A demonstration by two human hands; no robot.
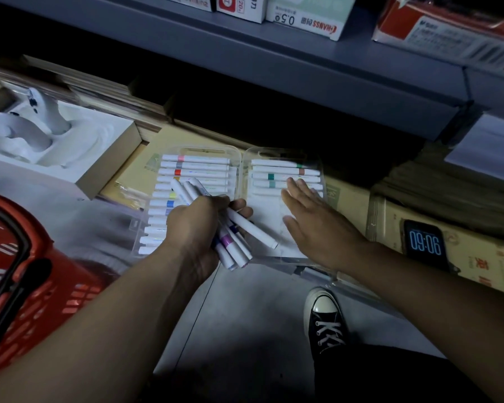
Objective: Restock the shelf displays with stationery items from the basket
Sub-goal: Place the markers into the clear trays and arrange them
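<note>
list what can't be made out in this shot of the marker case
Head view only.
Marker case, lower left rows: hidden by left hand and held markers.
Right-half slots: covered by right hand.
Red basket contents: cut off at left edge, blurred.
Shelf boxes: cropped at top.

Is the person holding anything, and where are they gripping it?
The left hand grips a bundle of markers around their middles. The right hand holds nothing, fingers straight.
</note>
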